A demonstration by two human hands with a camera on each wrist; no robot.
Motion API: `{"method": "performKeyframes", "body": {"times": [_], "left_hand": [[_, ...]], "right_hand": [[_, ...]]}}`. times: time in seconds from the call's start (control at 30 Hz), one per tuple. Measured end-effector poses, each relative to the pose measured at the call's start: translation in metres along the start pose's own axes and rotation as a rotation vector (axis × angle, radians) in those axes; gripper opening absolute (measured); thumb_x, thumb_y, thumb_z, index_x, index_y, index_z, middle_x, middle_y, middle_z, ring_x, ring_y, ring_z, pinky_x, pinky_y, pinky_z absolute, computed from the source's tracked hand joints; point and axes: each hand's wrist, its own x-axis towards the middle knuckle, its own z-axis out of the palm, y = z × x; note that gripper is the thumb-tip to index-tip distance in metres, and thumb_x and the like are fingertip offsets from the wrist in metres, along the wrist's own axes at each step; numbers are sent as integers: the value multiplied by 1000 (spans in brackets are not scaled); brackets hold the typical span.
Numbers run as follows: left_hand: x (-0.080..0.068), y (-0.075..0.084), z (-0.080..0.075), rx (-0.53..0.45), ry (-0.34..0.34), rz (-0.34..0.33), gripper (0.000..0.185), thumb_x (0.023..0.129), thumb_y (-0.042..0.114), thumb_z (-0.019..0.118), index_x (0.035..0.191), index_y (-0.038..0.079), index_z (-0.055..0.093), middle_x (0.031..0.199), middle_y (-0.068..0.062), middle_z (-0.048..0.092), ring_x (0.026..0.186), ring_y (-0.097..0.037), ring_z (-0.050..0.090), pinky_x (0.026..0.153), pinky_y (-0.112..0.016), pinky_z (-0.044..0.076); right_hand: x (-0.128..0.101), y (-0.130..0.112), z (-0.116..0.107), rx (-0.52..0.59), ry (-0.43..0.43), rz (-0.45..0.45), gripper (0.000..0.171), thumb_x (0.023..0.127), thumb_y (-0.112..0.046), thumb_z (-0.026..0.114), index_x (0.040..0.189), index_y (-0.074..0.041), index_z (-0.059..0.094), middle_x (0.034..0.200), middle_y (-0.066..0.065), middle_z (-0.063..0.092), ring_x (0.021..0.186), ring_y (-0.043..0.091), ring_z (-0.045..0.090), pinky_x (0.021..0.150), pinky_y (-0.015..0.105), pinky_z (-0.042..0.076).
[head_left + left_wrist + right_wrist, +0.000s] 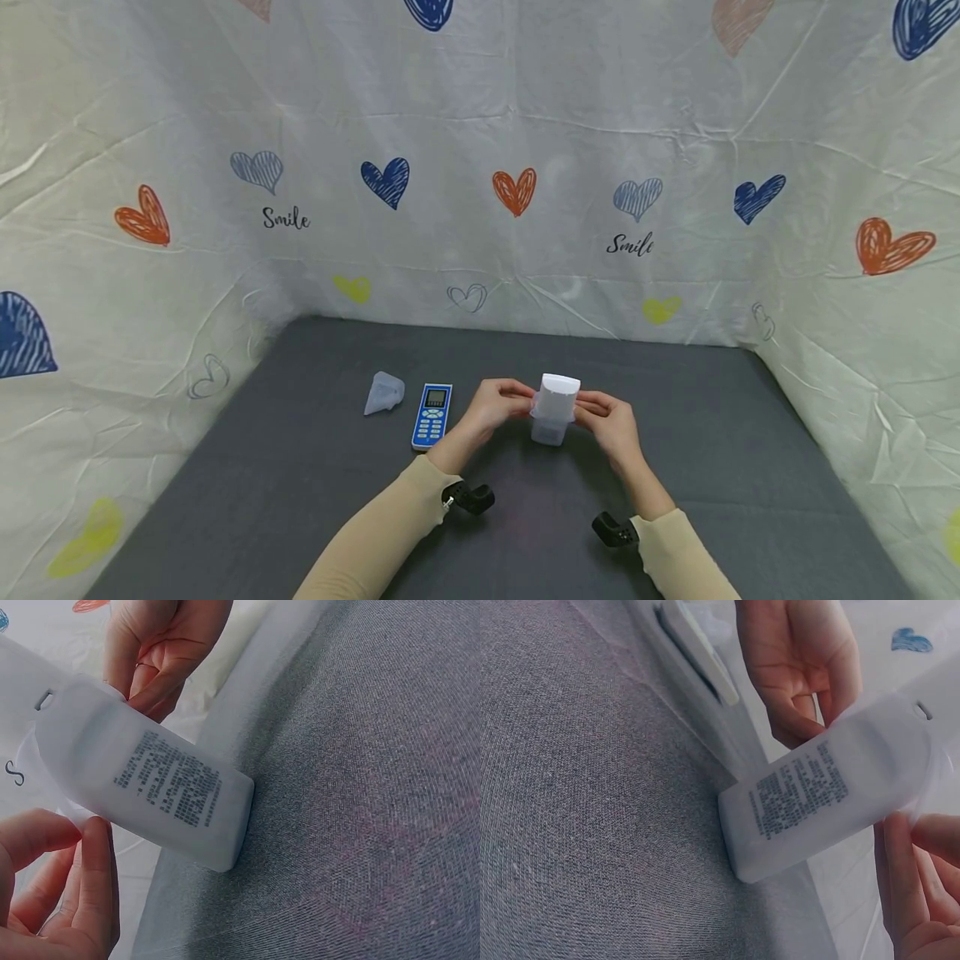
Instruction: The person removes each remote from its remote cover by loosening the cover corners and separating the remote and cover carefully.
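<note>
A white remote control stands upright, partly inside a translucent soft sleeve, its upper end sticking out. My left hand pinches the sleeve's rim on the left between thumb and fingers. On the opposite side, the rim is pinched by my right hand. Printed dark text shows through the sleeve in both wrist views. The sleeve's lower end touches or nearly touches the cloth. In the right wrist view, a small slot is visible near the sleeve's mouth.
A blue remote control with a small screen lies beside my left forearm. Left of it rests a second translucent sleeve, crumpled. Grey cloth covers the table, and a white heart-printed curtain surrounds its back and sides.
</note>
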Motion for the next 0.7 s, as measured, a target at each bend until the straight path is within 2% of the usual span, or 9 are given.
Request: {"method": "performKeyframes", "body": {"times": [0.13, 0.37, 0.7], "left_hand": [[0, 0, 1, 10, 14, -4, 19, 83, 0, 69, 101, -3, 69, 97, -12, 70, 77, -13, 65, 78, -36, 57], [0, 0, 3, 39, 29, 26, 16, 81, 0, 69, 97, -3, 70, 92, -13, 71, 74, -13, 65, 76, -38, 57], [2, -4, 3, 58, 32, 6, 14, 81, 0, 69, 95, -1, 71, 91, -12, 71, 73, -12, 65, 76, -37, 57]], "right_hand": [[0, 1, 0, 9, 5, -6, 26, 83, 6, 66, 109, 9, 64, 96, 15, 72, 76, 5, 68, 69, 24, 57], [0, 3, 2, -8, 26, -17, 24, 83, 6, 66, 107, 8, 66, 94, 15, 72, 75, 5, 67, 68, 23, 57], [0, 9, 4, -71, 48, -43, 22, 83, 3, 67, 104, 6, 68, 95, 17, 72, 75, 4, 67, 68, 23, 56]]}}
